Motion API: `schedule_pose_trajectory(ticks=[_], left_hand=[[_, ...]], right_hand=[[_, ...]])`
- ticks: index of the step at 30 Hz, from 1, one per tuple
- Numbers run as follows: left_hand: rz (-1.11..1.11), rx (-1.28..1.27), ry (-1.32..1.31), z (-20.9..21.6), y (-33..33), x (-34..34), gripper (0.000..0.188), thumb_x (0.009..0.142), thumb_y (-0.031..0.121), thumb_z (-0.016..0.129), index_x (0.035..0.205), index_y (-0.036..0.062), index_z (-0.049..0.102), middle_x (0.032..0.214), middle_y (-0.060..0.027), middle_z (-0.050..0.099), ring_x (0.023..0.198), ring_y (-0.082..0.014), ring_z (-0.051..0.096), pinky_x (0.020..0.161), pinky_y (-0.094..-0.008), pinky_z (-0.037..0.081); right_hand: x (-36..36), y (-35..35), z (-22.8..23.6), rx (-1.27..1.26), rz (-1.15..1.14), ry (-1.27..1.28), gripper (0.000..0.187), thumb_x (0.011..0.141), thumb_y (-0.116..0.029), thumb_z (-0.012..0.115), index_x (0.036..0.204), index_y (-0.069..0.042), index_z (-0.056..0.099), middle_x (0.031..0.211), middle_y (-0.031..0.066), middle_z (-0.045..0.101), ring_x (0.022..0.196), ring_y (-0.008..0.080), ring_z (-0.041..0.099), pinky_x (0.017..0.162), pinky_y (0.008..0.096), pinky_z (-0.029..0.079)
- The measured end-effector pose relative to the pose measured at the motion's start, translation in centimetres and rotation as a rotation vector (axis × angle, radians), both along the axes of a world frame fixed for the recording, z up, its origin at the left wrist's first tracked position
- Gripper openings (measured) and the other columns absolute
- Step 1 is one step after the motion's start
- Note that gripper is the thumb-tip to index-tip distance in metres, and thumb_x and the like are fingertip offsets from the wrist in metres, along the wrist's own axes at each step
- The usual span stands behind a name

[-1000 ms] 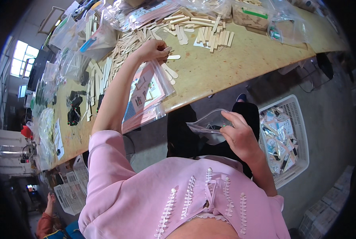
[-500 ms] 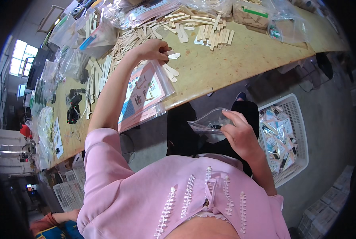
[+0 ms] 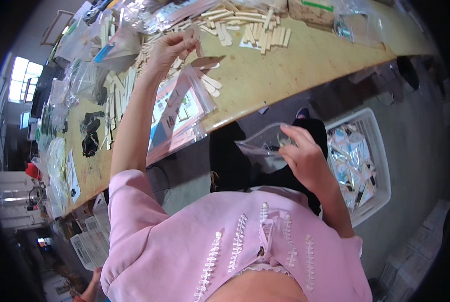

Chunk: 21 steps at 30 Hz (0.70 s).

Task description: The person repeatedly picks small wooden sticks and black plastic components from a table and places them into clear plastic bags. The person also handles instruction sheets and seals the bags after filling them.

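Note:
Raised over the table, my left hand [image 3: 167,50] pinches a pale wooden craft stick [image 3: 198,42]; whether more than one is in its fingers I cannot tell. Below it lie several loose craft sticks [image 3: 210,84] beside a stack of clear bags with printed picture sheets [image 3: 177,113]. My right hand [image 3: 305,157] grips the edge of a clear zip bag [image 3: 259,146] over my lap. That bag's mouth gapes to the left, and small contents near my fingers are too blurred to name.
Wooden strips [image 3: 267,38] and more craft sticks pile up at the back of the table [image 3: 305,68]. Black wired parts [image 3: 90,133] lie at the left. A white basket [image 3: 381,151] of filled bags stands on the floor at the right.
My left hand has lifted from the craft sticks by the bag stack and moved up and left with a stick. My right hand still holds the zip bag in nearly the same place.

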State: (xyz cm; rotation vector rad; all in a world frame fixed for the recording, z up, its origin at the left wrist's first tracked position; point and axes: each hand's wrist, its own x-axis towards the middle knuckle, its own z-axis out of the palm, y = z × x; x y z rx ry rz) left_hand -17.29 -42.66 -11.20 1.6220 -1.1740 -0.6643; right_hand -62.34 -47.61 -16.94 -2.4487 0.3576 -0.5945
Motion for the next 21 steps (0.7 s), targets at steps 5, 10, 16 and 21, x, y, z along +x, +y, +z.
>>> schedule_pose_trajectory(ticks=[5,10,16,21], left_hand=[[-0.006,-0.181,0.344,0.9,3.7,-14.0,0.017,0.098,0.012,0.075,0.109,-0.0002,0.077,0.095,-0.0044,0.075,0.083,-0.0109,0.068,0.080,-0.0262,0.054],[-0.056,-0.110,0.369,-1.2,6.3,-22.0,0.015,0.099,0.007,0.074,0.111,-0.0002,0.078,0.102,-0.0038,0.076,0.093,-0.0097,0.070,0.084,-0.0259,0.055],[-0.062,-0.245,0.409,-1.2,5.9,-22.6,0.023,0.107,0.013,0.064,0.122,-0.0004,0.074,0.121,-0.0100,0.076,0.106,-0.0139,0.071,0.091,-0.0281,0.057],[-0.229,-0.208,0.374,-0.9,4.6,-24.1,0.026,0.107,0.008,0.061,0.130,0.0000,0.069,0.132,-0.0039,0.068,0.111,-0.0113,0.066,0.088,-0.0273,0.058]], right_hand=[[1.7,-0.2,0.8,-0.043,0.020,-0.058,0.014,0.078,0.005,0.077,0.091,0.004,0.073,0.134,0.0242,0.065,0.125,0.0418,0.062,0.104,0.0451,0.052],[2.9,-0.3,1.7,-0.085,0.068,-0.174,0.007,0.084,-0.002,0.070,0.082,0.004,0.067,0.129,0.0242,0.066,0.124,0.0407,0.062,0.100,0.0445,0.055],[2.8,-0.5,1.6,-0.064,0.053,-0.203,0.008,0.086,-0.003,0.071,0.090,0.004,0.071,0.127,0.0234,0.066,0.121,0.0395,0.063,0.099,0.0446,0.055],[2.4,-0.9,1.8,0.015,0.077,-0.201,0.009,0.079,0.005,0.076,0.086,0.004,0.071,0.133,0.0251,0.064,0.124,0.0418,0.062,0.099,0.0438,0.054]])
